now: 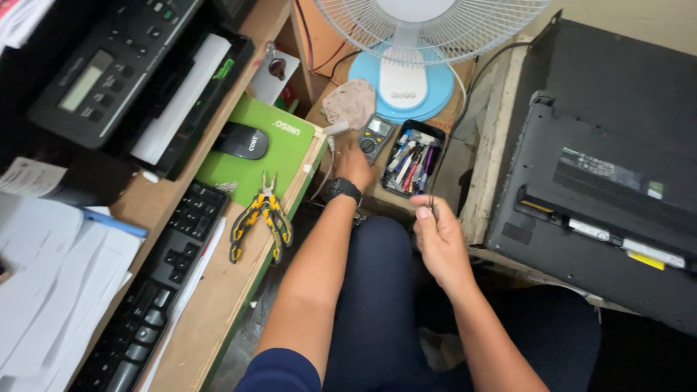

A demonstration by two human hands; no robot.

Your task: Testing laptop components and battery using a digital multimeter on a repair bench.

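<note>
My left hand [353, 163], with a black watch on the wrist, reaches forward to a small grey multimeter [375, 136] on a low wooden shelf; its fingers touch the meter's lower edge. My right hand [438, 236] is raised over my lap, thumb and fingers pinched on a small thin dark tool or part [431, 205]. Just ahead of that hand lies a black tray [412, 156] filled with several small tools and pens. A black laptop [606, 181] lies upside down on the wooden surface to the right.
A desk on the left carries yellow-handled pliers [261, 216], a black mouse [242, 141] on a green pad, a black keyboard [156, 283], a printer [123, 69] and papers. A white and blue fan [405, 80] and a crumpled cloth [348, 101] stand behind the multimeter.
</note>
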